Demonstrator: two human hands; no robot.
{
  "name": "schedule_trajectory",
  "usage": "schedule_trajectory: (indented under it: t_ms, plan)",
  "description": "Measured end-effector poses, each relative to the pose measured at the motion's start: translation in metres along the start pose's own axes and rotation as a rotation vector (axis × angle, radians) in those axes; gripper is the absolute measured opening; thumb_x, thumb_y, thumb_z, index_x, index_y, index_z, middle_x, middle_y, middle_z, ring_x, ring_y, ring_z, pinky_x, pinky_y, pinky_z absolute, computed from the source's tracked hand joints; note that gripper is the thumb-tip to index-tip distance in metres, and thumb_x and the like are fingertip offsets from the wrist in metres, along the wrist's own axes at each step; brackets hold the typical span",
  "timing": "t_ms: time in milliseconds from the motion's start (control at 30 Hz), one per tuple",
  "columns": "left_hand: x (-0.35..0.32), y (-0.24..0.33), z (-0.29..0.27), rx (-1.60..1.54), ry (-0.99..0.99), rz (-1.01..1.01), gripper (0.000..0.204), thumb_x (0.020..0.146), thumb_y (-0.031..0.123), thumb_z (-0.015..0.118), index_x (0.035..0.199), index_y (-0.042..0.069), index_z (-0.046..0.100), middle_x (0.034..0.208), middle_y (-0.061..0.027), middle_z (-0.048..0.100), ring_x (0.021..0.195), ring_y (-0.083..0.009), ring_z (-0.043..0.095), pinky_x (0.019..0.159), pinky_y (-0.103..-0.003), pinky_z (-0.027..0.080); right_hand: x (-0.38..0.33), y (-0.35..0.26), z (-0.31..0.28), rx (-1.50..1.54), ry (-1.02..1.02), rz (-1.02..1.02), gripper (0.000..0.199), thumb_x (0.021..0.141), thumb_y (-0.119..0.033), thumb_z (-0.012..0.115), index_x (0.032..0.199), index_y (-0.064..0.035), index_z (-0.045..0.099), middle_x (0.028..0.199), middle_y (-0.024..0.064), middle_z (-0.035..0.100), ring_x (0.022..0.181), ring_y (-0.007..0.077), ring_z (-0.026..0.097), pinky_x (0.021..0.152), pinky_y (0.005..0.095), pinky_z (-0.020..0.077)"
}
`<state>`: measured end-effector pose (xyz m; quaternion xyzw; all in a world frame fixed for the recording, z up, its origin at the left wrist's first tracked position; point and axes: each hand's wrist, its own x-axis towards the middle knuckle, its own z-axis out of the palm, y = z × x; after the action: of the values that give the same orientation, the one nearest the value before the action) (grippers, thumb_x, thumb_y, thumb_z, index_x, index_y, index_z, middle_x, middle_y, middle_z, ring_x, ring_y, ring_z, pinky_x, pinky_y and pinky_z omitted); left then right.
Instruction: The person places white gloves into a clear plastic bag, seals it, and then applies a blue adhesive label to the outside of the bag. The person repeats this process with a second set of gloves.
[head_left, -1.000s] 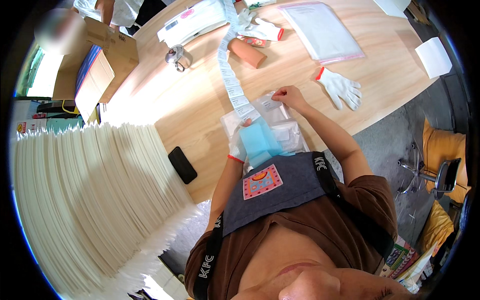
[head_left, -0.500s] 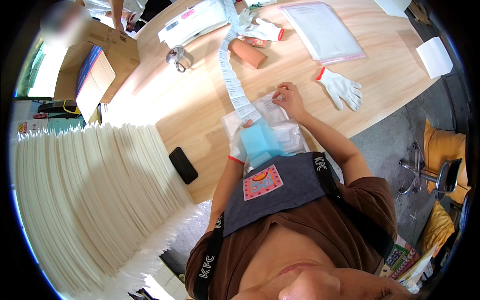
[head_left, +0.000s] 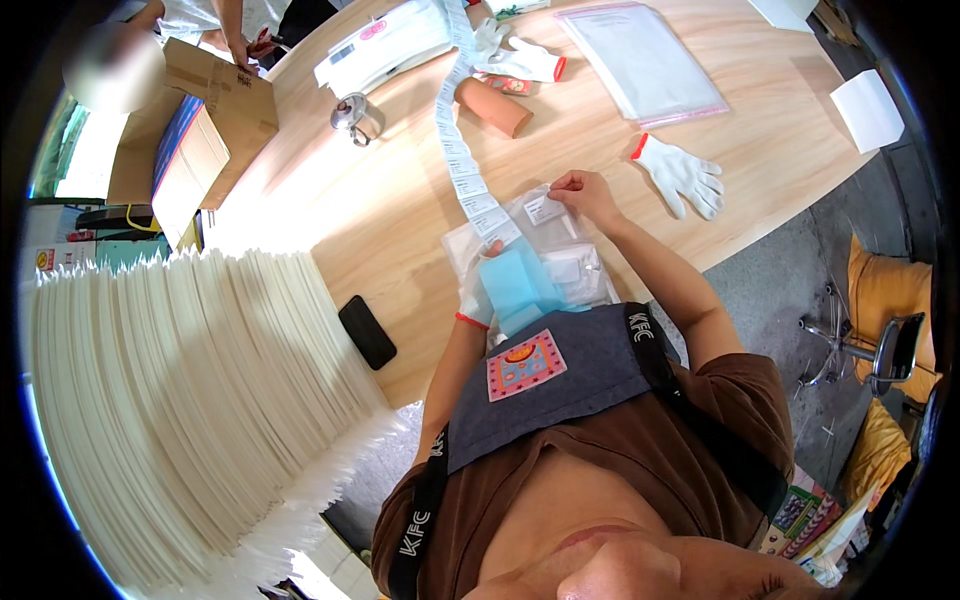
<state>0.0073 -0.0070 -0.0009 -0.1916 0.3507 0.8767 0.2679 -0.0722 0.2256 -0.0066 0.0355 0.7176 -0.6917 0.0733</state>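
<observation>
My left hand (head_left: 478, 296), in a white glove with a red cuff, holds a stack of blue sheets (head_left: 518, 284) at the near table edge. The sheets lie over a clear plastic bag (head_left: 575, 262) with white contents. My bare right hand (head_left: 588, 195) pinches a small white label (head_left: 543, 209) at the bag's far corner. A long strip of white labels (head_left: 455, 150) runs from the far side of the table down to the bag, ending beside my left hand.
On the wooden table (head_left: 400, 210) lie a loose white glove (head_left: 685, 175), a second glove (head_left: 520, 62), a brown cylinder (head_left: 495, 105), a metal cup (head_left: 355, 118), a black phone (head_left: 367, 332), clear bags (head_left: 645, 60) and a white device (head_left: 385, 40). A tall white sheet stack (head_left: 170, 400) fills the left. Another person's hand works at a cardboard box (head_left: 215, 105).
My right hand has shifted slightly on the bag's far corner. The left hand and the blue sheets have stayed in place.
</observation>
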Motion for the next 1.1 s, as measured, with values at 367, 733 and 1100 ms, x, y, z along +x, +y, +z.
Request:
schedule_trajectory:
  t_ms: [367, 733, 1100]
  plan:
    - [-0.033, 0.035, 0.039, 0.167, -0.014, 0.178, 0.03, 0.086, 0.021, 0.057, 0.109, 0.002, 0.053, 0.093, -0.0056, 0.06, 0.081, -0.0152, 0.06, 0.068, -0.028, 0.051, -0.07, -0.053, -0.012, -0.326, -0.756, -0.16, 0.014, 0.08, -0.016, 0.063, 0.082, -0.0031, 0.068, 0.075, 0.004, 0.066, 0.069, 0.0099, 0.06, 0.063, 0.0245, 0.048]
    - [-0.001, 0.0, 0.012, 0.323, 0.045, 0.143, 0.026, 0.084, 0.011, 0.059, 0.11, 0.005, 0.055, 0.087, -0.0016, 0.061, 0.071, -0.0124, 0.06, 0.06, -0.024, 0.049, -0.042, -0.047, 0.026, -0.269, -0.293, -0.214, 0.032, 0.077, -0.014, 0.065, 0.107, -0.007, 0.06, 0.078, 0.0051, 0.061, 0.069, 0.0128, 0.056, 0.065, 0.0275, 0.0462]
    - [0.007, 0.002, 0.001, 0.003, 0.074, -0.041, 0.029, 0.087, 0.023, 0.052, 0.106, 0.002, 0.054, 0.087, -0.0091, 0.062, 0.069, -0.0177, 0.062, 0.059, -0.029, 0.053, -0.065, -0.041, 0.053, -0.665, -0.108, -0.789, 0.014, 0.065, -0.011, 0.07, 0.078, -0.0092, 0.065, 0.075, 0.0039, 0.057, 0.076, 0.022, 0.056, 0.064, 0.0311, 0.047]
